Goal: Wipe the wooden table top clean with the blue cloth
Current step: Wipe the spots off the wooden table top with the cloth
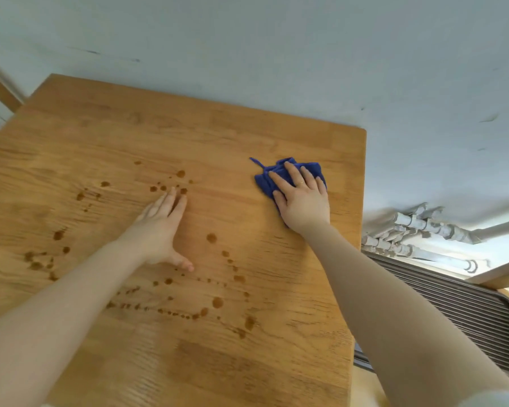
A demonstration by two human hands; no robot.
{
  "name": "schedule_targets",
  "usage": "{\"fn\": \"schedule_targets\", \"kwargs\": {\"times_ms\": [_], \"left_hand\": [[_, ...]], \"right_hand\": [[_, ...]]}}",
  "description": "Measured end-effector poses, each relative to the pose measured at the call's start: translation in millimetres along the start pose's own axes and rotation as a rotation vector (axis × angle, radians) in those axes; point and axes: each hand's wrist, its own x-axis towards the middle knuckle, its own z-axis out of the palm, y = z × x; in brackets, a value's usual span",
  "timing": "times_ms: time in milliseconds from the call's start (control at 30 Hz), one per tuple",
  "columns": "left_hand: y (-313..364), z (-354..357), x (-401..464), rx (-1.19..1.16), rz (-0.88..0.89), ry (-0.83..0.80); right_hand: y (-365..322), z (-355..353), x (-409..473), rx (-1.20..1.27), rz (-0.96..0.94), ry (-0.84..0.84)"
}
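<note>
The pale grey-blue wall (306, 54) fills the far part of the view, and against it stands the wooden table top (247, 136), which takes up most of the near and left of the scene. To the right, beyond the table's edge, a dark ribbed panel (459, 306) sits low down, with white pipes (423, 230) running above it. Brown spots (212, 238) lie scattered over the wood — a cluster far of the left hand, more to its left, and a loose ring of drips nearer the viewer. Both forearms reach in from the near edge. The left hand (162, 227) lies flat on the bare wood near the middle, fingers straight and together, thumb spread to the near side, holding nothing. The right hand (303, 201) presses palm-down on the blue cloth (265, 183) near the table's far right corner, fingers spread open over it rather than clenched — the crumpled cloth shows past the fingertips and to the hand's left. A thin ring (302, 182) sits on one finger.
</note>
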Motion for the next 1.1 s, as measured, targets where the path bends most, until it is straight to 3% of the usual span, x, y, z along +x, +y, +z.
{"fn": "schedule_targets", "kwargs": {"times_ms": [100, 267, 367, 600, 667, 800, 900, 967, 1100], "left_hand": [[-5.8, 7.7, -0.1, 0.008, -0.067, 0.043], [-1.9, 2.8, 4.6, 0.042, -0.074, 0.057], [-2.1, 0.7, 3.8, 0.052, -0.053, 0.091], [-12.8, 11.8, 5.7, 0.013, -0.008, 0.146], [-12.7, 11.2, 4.0, 0.007, 0.002, 0.145], [-13.3, 10.3, 1.8, -0.013, 0.026, 0.151], [-16.9, 1.6, 1.4, 0.047, 0.071, 0.141], [-25.7, -6.4, 2.6, 0.054, 0.128, 0.132], [-64.5, -12.0, 6.1, -0.167, 0.209, 0.150]], "right_hand": [[-14.3, 0.7, -5.4, 0.004, 0.011, -0.015], [-48.3, 14.0, -66.4, -0.027, -0.324, -0.148], [-51.8, 9.8, -48.4, -0.057, -0.414, -0.163], [-70.9, 13.3, 20.7, -0.008, 0.074, 0.006], [-81.7, 14.8, 6.3, -0.019, 0.054, -0.029], [-114.7, 31.5, -56.7, -0.060, -0.263, -0.106], [-113.2, 25.8, -49.0, -0.098, -0.349, -0.150], [-109.6, 20.7, -24.2, -0.119, -0.280, -0.127], [-129.7, 27.6, 17.6, -0.047, 0.055, -0.024]]}}
